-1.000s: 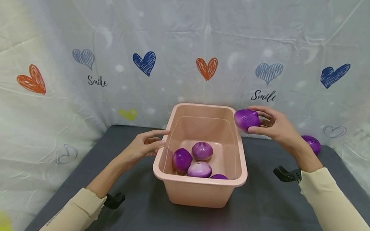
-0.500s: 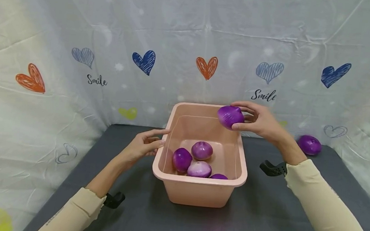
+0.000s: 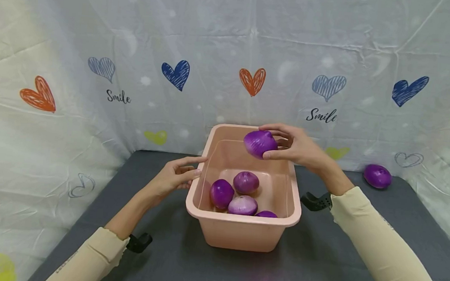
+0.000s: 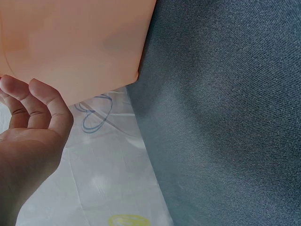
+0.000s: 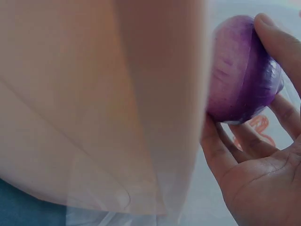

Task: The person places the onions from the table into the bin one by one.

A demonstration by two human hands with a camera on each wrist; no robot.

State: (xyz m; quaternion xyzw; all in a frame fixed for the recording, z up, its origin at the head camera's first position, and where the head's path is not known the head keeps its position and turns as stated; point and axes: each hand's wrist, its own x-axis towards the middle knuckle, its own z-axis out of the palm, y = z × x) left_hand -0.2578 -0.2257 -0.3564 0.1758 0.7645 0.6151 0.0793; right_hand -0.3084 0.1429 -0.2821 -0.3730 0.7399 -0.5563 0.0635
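Note:
My right hand (image 3: 294, 144) grips a red onion (image 3: 260, 144) between thumb and fingers, above the far part of a peach plastic bin (image 3: 241, 233). In the right wrist view the onion (image 5: 242, 70) is partly hidden behind the bin's blurred rim. Relaxed fingers of my left hand (image 3: 173, 177) touch the bin's left rim; in the left wrist view several fingers are bent beside the bin's outer wall (image 4: 80, 47). Inside the bin lie several red onions, among them a dark one (image 3: 222, 194), a paler one (image 3: 243, 205) and one farther back (image 3: 246, 182). The front wall partly hides another.
Another red onion (image 3: 377, 176) lies at the far right of the table, which has a dark grey cloth (image 3: 318, 264). Behind the table hangs a white curtain (image 3: 218, 37) printed with hearts.
My right hand has carried its onion leftward, from beside the bin's right rim to over the bin. The onion at far right has come fully into view. My left hand stays put.

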